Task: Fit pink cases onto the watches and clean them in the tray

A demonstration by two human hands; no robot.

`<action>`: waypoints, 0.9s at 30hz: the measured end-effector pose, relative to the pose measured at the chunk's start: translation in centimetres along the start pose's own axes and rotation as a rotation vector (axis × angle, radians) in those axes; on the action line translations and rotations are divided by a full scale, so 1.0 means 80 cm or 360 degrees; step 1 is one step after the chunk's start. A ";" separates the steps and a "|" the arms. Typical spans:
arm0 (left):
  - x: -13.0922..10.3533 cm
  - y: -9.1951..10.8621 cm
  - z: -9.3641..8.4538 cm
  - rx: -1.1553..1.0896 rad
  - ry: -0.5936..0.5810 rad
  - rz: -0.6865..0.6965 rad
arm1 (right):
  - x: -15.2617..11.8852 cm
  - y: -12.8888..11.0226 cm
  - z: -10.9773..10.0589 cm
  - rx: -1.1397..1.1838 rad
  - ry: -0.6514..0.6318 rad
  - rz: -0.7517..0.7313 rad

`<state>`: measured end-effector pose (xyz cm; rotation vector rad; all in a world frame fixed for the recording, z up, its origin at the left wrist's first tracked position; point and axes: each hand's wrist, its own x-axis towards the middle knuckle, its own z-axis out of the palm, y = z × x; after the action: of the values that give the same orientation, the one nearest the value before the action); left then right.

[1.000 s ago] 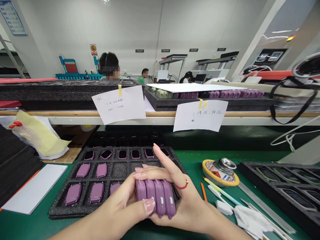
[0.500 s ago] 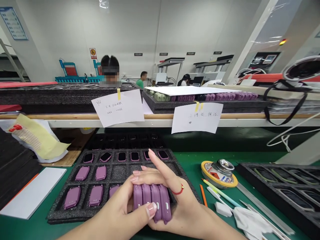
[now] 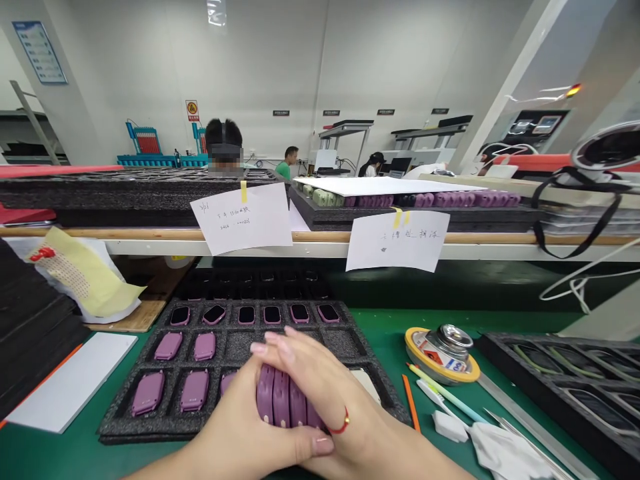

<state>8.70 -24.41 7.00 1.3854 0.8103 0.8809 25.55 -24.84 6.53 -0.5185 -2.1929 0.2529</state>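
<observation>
The row of 4 purple watch cases (image 3: 281, 400), standing on edge side by side, is held at the near side of the black foam tray (image 3: 150, 432), in front of its nearest compartments. The left hand (image 3: 250, 417) has its grip around the row, with the thumb lying across below the cases. The right hand (image 3: 325, 383), with a red bracelet (image 3: 344, 423) at the wrist, lays its palm and fingers over the cases from the tray's right side. Between them the 2 grips close on the row and partly cover it.

In the tray's farthest full row sit 6 watches (image 3: 272, 315), dark screens up. Nearer, on the tray's left, 2 purple backs (image 3: 205, 347) lie in the middle row; the front row shows 2 more (image 3: 195, 390) and a 3rd partly hidden by the left hand.

The tray rests on the green desk (image 3: 380, 333). To the right of the tray are a round yellow-rimmed container (image 3: 443, 353), an orange stick (image 3: 411, 402), a white block (image 3: 450, 427), a white cloth (image 3: 500, 447) and a metal strip (image 3: 530, 420). To the tray's left lies a flat white stack (image 3: 73, 380). Beyond and above the tray runs a shelf (image 3: 320, 248) with 2 handwritten notes (image 3: 397, 241) hanging from it. Farther beyond the tray, 3 people (image 3: 224, 143) are visible.
</observation>
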 end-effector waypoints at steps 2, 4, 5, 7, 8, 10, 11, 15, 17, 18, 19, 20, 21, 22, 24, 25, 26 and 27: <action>-0.002 0.002 -0.001 0.0180 0.0035 0.0117 | -0.003 -0.002 -0.002 -0.0001 0.0088 0.0033; -0.005 0.001 -0.004 0.0306 -0.0025 0.0335 | -0.007 -0.002 -0.004 0.0209 0.0325 0.0160; -0.006 0.000 -0.006 0.0356 -0.0053 0.0456 | -0.008 -0.002 -0.004 0.0349 0.0456 0.0253; -0.008 -0.003 -0.008 0.0434 -0.0054 0.0684 | -0.008 -0.001 -0.005 0.0603 0.0659 0.0456; -0.008 -0.005 -0.008 0.0468 -0.0046 0.0773 | -0.007 0.000 -0.004 0.0703 0.0703 0.0558; -0.007 -0.005 -0.008 0.0532 -0.0039 0.0865 | -0.003 0.000 -0.002 0.0863 0.0693 0.0728; -0.007 -0.005 -0.007 0.0559 -0.0034 0.0886 | -0.001 -0.001 -0.002 0.0930 0.0644 0.0802; -0.005 -0.006 -0.006 0.0621 -0.0052 0.0937 | 0.003 -0.004 -0.005 0.1075 0.0301 0.1089; -0.006 -0.008 -0.007 0.0631 -0.0065 0.0952 | 0.002 -0.005 -0.008 0.1106 0.0124 0.1216; -0.006 -0.009 -0.008 0.0654 -0.0061 0.0957 | 0.001 -0.005 -0.010 0.1143 0.0055 0.1266; -0.005 -0.011 -0.010 0.0685 -0.0049 0.0964 | 0.000 -0.005 -0.011 0.1214 0.0003 0.1306; -0.005 -0.012 -0.011 0.0722 -0.0040 0.0977 | 0.000 -0.005 -0.010 0.1315 -0.0027 0.1329; -0.005 -0.014 -0.013 0.0758 -0.0046 0.0997 | 0.000 -0.005 -0.009 0.1409 -0.0036 0.1340; -0.004 -0.015 -0.015 0.0786 -0.0069 0.1040 | 0.000 -0.006 -0.007 0.1463 -0.0019 0.1343; -0.002 -0.019 -0.019 0.0828 -0.0131 0.1154 | 0.000 -0.009 -0.002 0.1384 0.0066 0.1323; -0.001 -0.020 -0.021 0.0854 -0.0148 0.1199 | -0.001 -0.010 0.000 0.1283 0.0118 0.1297; -0.001 -0.022 -0.023 0.0885 -0.0156 0.1216 | -0.001 -0.012 0.002 0.1172 0.0163 0.1249; -0.001 -0.023 -0.024 0.0911 -0.0150 0.1217 | -0.001 -0.013 0.004 0.1074 0.0204 0.1176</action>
<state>7.04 -23.59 5.13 2.3029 0.4573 1.1938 25.05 -25.82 6.64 -0.8899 -1.5664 1.2550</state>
